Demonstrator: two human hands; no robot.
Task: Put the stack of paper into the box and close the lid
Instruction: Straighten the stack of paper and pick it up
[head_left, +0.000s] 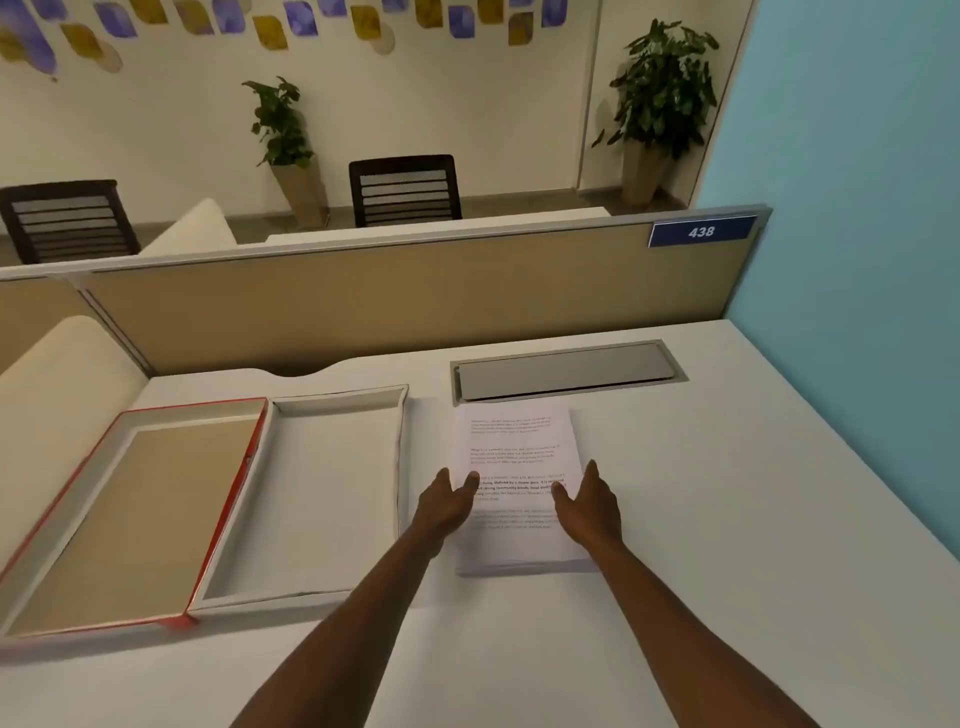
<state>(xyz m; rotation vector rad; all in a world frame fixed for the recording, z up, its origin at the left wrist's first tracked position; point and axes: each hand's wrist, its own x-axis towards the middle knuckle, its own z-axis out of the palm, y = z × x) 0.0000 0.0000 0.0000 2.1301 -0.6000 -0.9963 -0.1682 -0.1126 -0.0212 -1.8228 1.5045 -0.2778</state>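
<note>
A stack of printed white paper (514, 452) lies flat on the white desk, right of the box. The box lies open: its white empty tray (337, 400) sits in the middle, and its red-edged lid (124, 519) with a tan inside is folded out flat to the left. My left hand (444, 506) is at the stack's left edge with fingers spread, thumb over the top sheet. At the stack's right edge, my right hand (589, 506) is likewise spread, thumb on the paper. Neither hand is closed on the stack.
A grey cable hatch (566, 371) is set into the desk just behind the paper. A tan partition (415, 306) runs along the desk's back and a blue wall (857, 260) bounds the right. A cream cushion (57, 374) sits at the left.
</note>
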